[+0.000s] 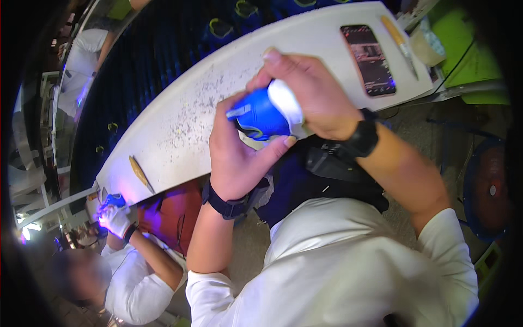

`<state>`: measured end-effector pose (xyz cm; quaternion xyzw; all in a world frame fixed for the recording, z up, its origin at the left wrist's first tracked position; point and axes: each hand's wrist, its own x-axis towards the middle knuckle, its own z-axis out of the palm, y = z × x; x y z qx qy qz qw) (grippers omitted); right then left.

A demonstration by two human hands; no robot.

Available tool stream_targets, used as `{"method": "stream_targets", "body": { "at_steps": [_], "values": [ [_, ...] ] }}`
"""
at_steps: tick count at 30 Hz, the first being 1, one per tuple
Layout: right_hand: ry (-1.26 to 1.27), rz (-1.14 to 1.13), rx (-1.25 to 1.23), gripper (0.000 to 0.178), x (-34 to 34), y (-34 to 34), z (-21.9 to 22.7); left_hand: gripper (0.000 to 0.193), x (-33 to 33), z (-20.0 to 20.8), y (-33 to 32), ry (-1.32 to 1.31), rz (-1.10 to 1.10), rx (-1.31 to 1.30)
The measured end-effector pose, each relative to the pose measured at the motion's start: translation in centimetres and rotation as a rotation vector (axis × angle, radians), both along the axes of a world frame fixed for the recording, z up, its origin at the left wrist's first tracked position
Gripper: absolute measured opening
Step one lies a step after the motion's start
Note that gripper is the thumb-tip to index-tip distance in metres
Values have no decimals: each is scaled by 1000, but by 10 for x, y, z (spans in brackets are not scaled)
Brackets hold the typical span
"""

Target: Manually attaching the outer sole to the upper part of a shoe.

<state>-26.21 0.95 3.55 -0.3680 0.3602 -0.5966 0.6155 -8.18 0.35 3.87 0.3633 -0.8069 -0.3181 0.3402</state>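
Head view: our left hand (pixel 235 158) and right hand (pixel 321 95) clasp a blue-and-white piece (pixel 262 113) at twelve o'clock (work looks underway, piece not set down; what's left is unclear).

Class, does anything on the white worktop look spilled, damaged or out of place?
Yes: dark specks are scattered across the white worktop, mostly left of the held blue-and-white item. They stand out against the white; whether debris or wear, I cannot tell.

Two bare hands (pixel 237 163) (pixel 321 101), two blue objects (pixel 259 113) (pixel 115 200), two tan-handled tools (pixel 139 171) (pixel 396 36), one phone (pixel 369 60) and one white table (pixel 321 35) are showing.
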Motion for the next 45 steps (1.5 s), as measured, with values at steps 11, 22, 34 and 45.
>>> {"method": "stream_targets", "body": {
  "at_steps": [11,22,34,45],
  "values": [
    [720,271,-500,63,14,2,11,57,35,12,-2,-218,3,266],
    [-40,199,-183,45,31,2,-24,58,64,-34,17,87,139,460],
    [363,208,-365,56,1,3,-4,48,-5,37,-10,-515,0,-3],
    [124,24,-192,65,22,-31,-12,57,6,17,-38,-260,-31,183]
  ]
}}
